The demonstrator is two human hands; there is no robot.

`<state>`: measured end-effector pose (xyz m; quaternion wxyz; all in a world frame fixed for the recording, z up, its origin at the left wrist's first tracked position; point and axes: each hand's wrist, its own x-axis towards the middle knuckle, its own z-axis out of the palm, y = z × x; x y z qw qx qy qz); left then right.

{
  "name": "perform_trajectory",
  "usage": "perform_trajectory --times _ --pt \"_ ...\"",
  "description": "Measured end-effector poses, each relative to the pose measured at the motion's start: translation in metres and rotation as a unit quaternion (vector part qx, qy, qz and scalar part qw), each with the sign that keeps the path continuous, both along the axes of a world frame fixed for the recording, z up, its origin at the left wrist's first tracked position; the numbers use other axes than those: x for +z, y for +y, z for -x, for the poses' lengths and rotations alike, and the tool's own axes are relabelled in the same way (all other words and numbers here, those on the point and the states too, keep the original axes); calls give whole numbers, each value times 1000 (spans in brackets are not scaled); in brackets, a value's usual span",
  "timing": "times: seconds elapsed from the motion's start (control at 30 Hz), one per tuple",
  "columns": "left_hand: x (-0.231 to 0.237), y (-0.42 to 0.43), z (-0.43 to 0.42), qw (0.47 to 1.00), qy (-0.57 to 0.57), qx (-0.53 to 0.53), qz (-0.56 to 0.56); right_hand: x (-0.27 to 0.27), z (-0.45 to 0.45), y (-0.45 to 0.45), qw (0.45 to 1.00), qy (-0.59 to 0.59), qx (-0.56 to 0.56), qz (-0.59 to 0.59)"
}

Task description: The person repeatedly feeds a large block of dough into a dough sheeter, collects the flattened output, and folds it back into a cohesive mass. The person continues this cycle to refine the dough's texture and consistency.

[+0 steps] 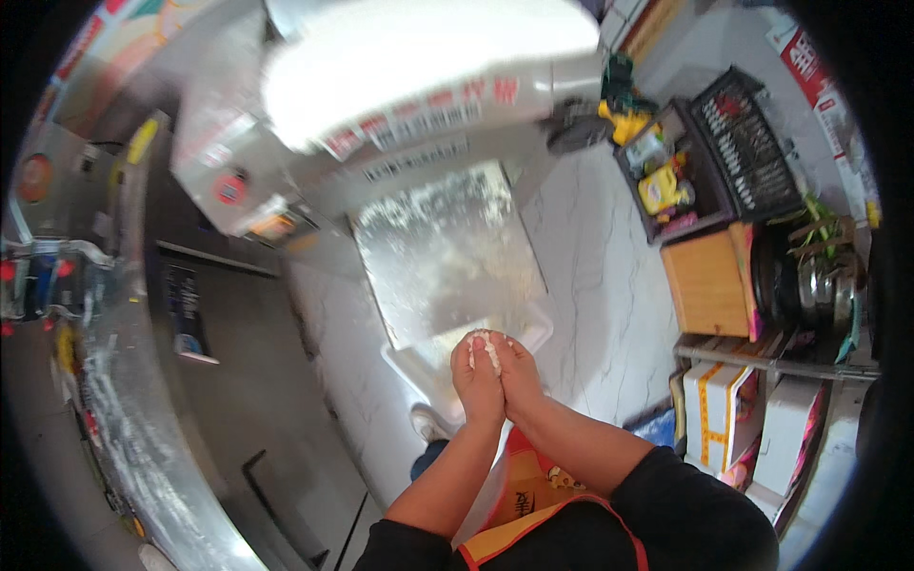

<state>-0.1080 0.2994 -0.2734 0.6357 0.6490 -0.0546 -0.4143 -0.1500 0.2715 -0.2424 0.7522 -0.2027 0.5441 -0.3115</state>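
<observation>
My left hand and my right hand are pressed together around a lump of whitish, crumbly dough-like material. Both sets of fingers curl over it, and only a small part shows between them. The hands are over a white plastic tub on the floor. Beyond them lies a square metal tray or board dusted with white powder, its near edge over the tub. Behind the board stands a metal machine with a printed front.
At left runs a stainless steel counter with dark cabinet doors. At right are a dark crate holding packets, a wooden box, and a shelf above white boxes. A shoe is beside the tub.
</observation>
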Motion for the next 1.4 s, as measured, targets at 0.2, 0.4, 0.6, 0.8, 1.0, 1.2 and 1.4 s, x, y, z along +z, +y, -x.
perform_trajectory --times 0.2,0.4,0.6,0.8,1.0,1.2,1.4 --pt "164 -109 -94 939 -324 -46 107 128 -85 -114 973 -69 44 214" --pt "244 -253 -181 974 -144 57 164 220 -178 -251 961 -188 57 195" --pt "240 -338 -204 949 -297 44 96 242 -184 -324 963 -114 57 237" --pt "236 -341 -193 814 -557 -54 -152 197 -186 -359 777 162 84 602" --pt "234 -355 -188 778 -599 -83 -171 197 -159 -395 601 395 301 627" --pt "211 -359 -217 713 -666 -108 -190 205 -163 -395 453 478 390 644" --pt "212 -371 -190 733 -675 0 -85 141 -101 -565 144 476 295 816"
